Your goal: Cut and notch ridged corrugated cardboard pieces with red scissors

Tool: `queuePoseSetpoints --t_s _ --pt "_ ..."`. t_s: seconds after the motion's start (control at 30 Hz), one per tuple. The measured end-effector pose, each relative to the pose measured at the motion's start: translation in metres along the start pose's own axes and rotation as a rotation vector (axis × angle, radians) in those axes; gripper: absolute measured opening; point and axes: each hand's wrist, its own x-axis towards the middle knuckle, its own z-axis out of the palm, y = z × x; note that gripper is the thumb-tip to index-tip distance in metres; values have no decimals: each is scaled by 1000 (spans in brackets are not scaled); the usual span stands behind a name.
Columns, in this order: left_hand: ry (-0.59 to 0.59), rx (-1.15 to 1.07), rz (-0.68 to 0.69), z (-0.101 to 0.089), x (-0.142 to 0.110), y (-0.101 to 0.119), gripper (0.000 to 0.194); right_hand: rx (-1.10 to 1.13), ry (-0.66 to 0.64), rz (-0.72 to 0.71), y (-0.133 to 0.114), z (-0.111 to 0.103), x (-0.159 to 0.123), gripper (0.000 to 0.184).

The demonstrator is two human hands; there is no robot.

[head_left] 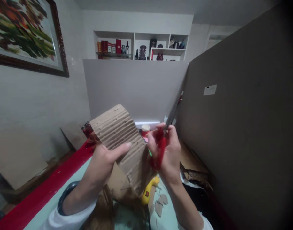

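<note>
A bent strip of corrugated cardboard [119,131] is held up in front of me, its ridged side facing me. My left hand [108,159] grips its lower left edge, thumb pressed across the ridges and the other fingers hidden behind. In my right hand [171,153] is a pair of scissors [162,147] with red handles, the blades pointing up and to the right, away from the cardboard. The right fingers are wrapped around the handles close to the cardboard's right side. Below the cardboard, a yellow glue gun [150,190] lies on the table, partly covered.
Cardboard scraps [159,206] lie beside the glue gun on the pale green tabletop [169,209]. A red and white paper cup [145,128] stands farther back. Grey partitions [134,86] rise behind and to the right. Cardboard pieces [194,163] are stacked at the right.
</note>
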Motion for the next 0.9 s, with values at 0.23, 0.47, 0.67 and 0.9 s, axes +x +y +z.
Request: queuePoseSetpoints --t_s 0.23,0.47,0.67,0.9 --pt "7 -198 -54 -1 7 0 38 247 -255 295 -5 -14 10 36" --pt "-217 -243 -249 0 2 9 19 508 -257 454 2 -16 9 38" --pt "-272 -263 -313 -2 1 12 18 642 -221 573 -1 -14 8 43" --pt "-175 -259 -391 -2 -2 11 31 614 -199 511 5 -9 5 39"
